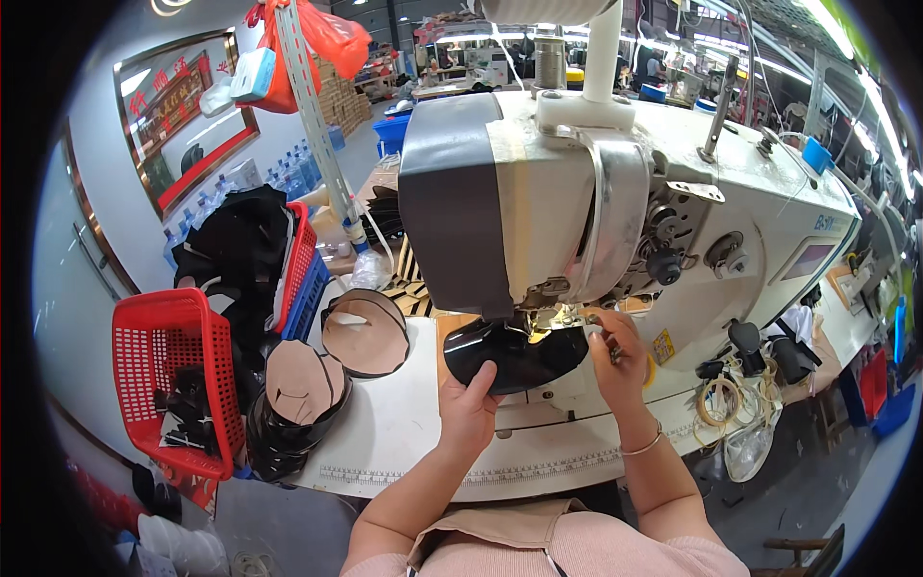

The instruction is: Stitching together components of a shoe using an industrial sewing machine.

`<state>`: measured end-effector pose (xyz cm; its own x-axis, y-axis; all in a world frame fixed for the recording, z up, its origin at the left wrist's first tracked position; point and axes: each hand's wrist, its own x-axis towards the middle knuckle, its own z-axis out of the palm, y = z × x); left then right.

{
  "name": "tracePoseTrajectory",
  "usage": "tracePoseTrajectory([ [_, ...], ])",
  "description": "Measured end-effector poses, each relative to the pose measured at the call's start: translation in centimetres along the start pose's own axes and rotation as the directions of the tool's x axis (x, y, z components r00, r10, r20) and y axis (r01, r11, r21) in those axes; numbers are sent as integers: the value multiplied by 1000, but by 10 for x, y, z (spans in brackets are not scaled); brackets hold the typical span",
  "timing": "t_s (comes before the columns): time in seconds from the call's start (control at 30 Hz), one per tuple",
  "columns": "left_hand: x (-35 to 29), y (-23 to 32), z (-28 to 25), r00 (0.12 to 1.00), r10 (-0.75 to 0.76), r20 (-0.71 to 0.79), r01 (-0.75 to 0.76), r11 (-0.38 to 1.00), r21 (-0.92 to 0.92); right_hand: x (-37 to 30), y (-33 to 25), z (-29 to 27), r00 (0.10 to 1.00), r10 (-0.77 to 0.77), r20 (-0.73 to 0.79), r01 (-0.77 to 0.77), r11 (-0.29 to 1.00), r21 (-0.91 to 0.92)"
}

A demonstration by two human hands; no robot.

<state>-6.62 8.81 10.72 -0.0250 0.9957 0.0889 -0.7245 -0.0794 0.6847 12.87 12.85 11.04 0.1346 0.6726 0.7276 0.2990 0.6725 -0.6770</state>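
Note:
A glossy black, rounded shoe-upper piece lies under the needle area of a large white and grey sewing machine. My left hand grips its near left edge, thumb on top and the other fingers out of sight beneath. My right hand is at the piece's right side, close by the presser foot, with fingers curled and pinched together. Something small and dark shows among those fingers, too small to name. The piece's far edge is hidden under the machine head.
Left of the machine stand stacked black pieces with beige linings and another lined piece. A red basket holds black scraps. A ruler strip runs along the table's front edge. Tape rolls hang at right.

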Motion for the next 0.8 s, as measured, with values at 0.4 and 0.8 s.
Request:
tracePoseTrajectory([
  [0.4, 4, -4, -9, 1000, 9, 6, -10, 992, 129, 24, -41, 2, 892, -366, 266, 417, 893, -171],
  [0.8, 12, 9, -7, 988, -90, 126, 89, 996, 8, 11, -50, 12, 814, -399, 421, 569, 695, -440],
])
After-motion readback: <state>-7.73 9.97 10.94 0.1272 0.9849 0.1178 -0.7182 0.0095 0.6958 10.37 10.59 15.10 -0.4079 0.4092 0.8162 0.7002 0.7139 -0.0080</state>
